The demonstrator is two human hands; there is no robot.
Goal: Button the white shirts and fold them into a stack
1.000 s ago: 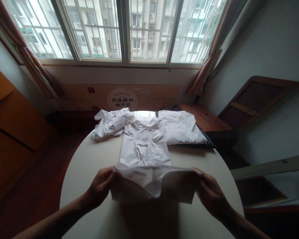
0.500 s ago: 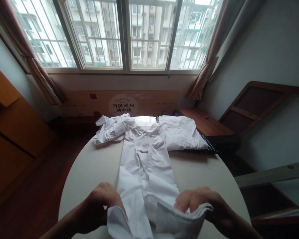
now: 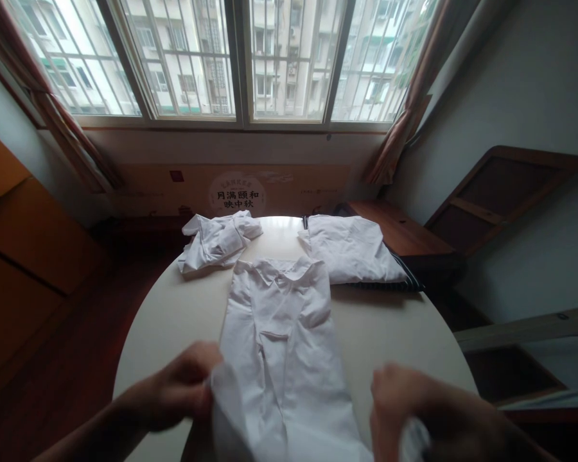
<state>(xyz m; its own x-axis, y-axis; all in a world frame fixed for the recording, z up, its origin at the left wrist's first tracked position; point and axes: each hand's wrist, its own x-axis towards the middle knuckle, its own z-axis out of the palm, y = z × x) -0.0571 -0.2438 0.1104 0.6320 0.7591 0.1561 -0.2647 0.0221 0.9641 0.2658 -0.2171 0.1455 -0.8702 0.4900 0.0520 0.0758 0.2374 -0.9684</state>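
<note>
White shirt, thin woven cloth with soft creases and pointed collar, lies lengthwise on smooth, pale, rounded worktop, collar towards window. Left hand: grip closed, pinching shirt's lower side edge, fabric raised into curved flap. Right hand, blurred: fingers curled, grip closed on shirt fabric showing below palm. Beyond: crumpled white garment left; flatter folded garment right, over dark striped cloth.
</note>
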